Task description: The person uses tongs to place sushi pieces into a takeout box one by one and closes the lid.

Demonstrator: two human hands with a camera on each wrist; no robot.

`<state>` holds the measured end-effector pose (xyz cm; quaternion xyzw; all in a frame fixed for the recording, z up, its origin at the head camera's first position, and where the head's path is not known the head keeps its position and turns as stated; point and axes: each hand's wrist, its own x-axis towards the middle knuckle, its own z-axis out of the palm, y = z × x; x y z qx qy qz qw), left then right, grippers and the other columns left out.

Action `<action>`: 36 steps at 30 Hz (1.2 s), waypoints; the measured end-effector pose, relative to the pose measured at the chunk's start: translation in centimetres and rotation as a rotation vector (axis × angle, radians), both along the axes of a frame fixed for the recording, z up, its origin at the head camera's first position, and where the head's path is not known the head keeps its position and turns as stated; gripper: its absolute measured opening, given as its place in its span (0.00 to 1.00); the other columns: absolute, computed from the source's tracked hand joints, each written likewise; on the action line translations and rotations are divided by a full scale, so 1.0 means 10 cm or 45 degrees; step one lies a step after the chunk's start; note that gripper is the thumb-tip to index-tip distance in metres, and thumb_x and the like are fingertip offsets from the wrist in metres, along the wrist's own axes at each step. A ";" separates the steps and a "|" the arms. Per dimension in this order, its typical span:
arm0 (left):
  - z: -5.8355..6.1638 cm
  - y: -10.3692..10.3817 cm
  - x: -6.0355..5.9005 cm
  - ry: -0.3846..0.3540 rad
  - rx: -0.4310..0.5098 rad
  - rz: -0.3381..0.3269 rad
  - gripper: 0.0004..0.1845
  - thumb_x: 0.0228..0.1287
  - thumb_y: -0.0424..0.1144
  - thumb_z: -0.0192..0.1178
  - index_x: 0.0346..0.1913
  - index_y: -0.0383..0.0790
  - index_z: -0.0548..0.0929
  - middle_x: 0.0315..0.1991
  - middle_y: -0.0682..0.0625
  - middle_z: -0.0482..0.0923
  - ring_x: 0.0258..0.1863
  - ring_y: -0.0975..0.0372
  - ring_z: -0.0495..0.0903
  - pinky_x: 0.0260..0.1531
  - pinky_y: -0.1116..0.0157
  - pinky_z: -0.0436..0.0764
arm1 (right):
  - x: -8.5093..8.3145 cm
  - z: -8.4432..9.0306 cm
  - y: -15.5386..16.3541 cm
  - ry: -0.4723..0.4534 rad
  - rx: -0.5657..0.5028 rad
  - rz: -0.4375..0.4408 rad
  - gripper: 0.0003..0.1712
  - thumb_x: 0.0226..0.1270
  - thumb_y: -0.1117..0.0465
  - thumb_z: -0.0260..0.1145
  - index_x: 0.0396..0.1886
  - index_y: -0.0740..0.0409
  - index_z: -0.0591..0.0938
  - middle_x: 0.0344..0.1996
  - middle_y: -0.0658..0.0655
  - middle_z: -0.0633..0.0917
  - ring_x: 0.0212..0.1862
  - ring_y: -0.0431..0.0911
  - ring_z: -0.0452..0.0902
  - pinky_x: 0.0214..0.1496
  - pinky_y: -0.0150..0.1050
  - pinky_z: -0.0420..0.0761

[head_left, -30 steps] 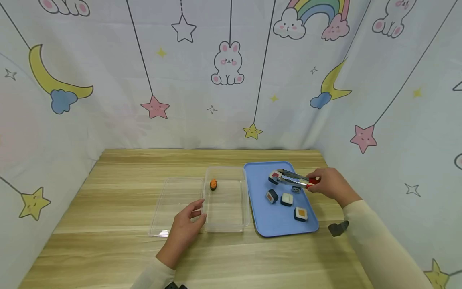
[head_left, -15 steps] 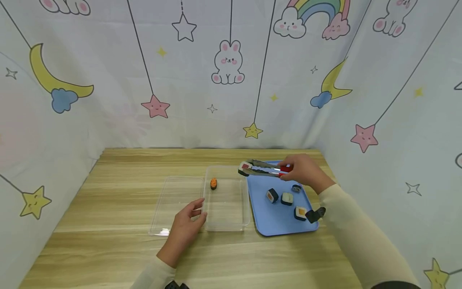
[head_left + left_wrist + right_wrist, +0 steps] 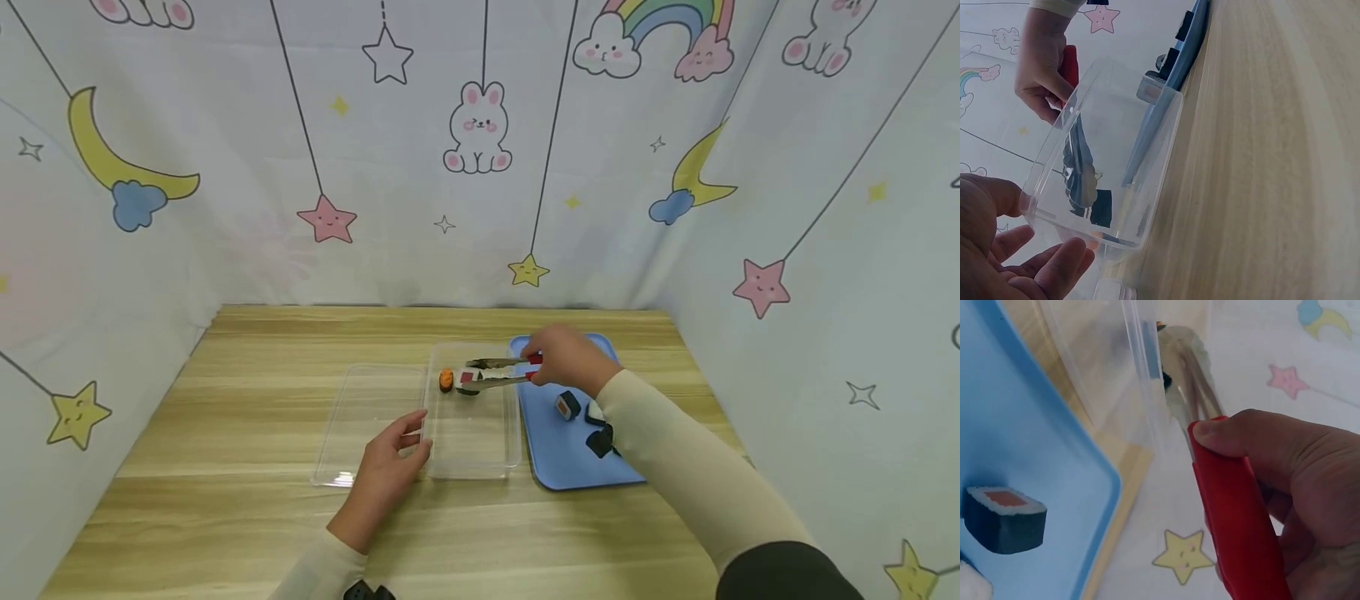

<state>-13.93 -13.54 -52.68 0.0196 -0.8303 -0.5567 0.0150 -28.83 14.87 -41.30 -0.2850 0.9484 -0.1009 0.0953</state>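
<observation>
My right hand [image 3: 551, 364] grips red-handled metal tongs [image 3: 498, 372], whose tips pinch a red-centred sushi roll [image 3: 467, 380]. The roll is low inside the clear plastic box [image 3: 472, 477], right beside an orange-topped piece [image 3: 446, 380]. In the right wrist view my thumb and fingers [image 3: 1285, 462] curl round the tongs' red handle [image 3: 1235, 519]. My left hand [image 3: 411, 443] rests with relaxed fingers against the box's near left corner. The left wrist view shows my left hand [image 3: 1016, 250] at the box wall [image 3: 1147, 144], with the tongs [image 3: 1075, 156] seen through it.
A blue tray [image 3: 562, 467] right of the box carries more sushi pieces, among them a red-centred roll [image 3: 567, 405] [image 3: 1004, 519]. The box's clear lid [image 3: 367, 417] lies flat to its left. Printed curtains close in the wooden table on three sides.
My right hand carried the tongs and the roll leftward from above the blue tray and down into the clear box. The left hand stayed at the box corner.
</observation>
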 end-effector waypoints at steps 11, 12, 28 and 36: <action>0.00 0.00 0.00 -0.004 -0.004 0.000 0.26 0.69 0.34 0.67 0.69 0.39 0.79 0.62 0.39 0.81 0.58 0.48 0.83 0.54 0.48 0.83 | -0.05 -0.04 -0.17 -0.009 0.078 0.021 0.19 0.58 0.65 0.77 0.51 0.54 0.92 0.41 0.53 0.87 0.39 0.44 0.77 0.41 0.41 0.81; 0.00 0.00 0.00 -0.004 -0.005 0.002 0.26 0.69 0.34 0.67 0.69 0.39 0.79 0.62 0.39 0.81 0.58 0.48 0.83 0.54 0.48 0.83 | -0.05 -0.04 -0.17 -0.011 0.076 0.022 0.18 0.58 0.66 0.77 0.50 0.54 0.92 0.41 0.53 0.87 0.39 0.44 0.77 0.41 0.41 0.81; 0.03 0.03 0.02 -0.013 -0.004 0.008 0.26 0.69 0.34 0.67 0.69 0.40 0.79 0.62 0.39 0.81 0.58 0.48 0.83 0.55 0.48 0.82 | 0.07 0.10 0.43 0.005 -0.141 -0.068 0.30 0.58 0.55 0.80 0.61 0.54 0.86 0.48 0.51 0.84 0.46 0.48 0.78 0.46 0.45 0.82; 0.02 0.02 0.02 -0.023 -0.015 0.014 0.26 0.69 0.35 0.67 0.69 0.41 0.79 0.63 0.40 0.81 0.58 0.49 0.83 0.55 0.48 0.82 | 0.30 0.12 1.22 0.040 -0.136 -0.153 0.28 0.56 0.56 0.82 0.57 0.57 0.88 0.40 0.50 0.84 0.40 0.48 0.76 0.41 0.44 0.79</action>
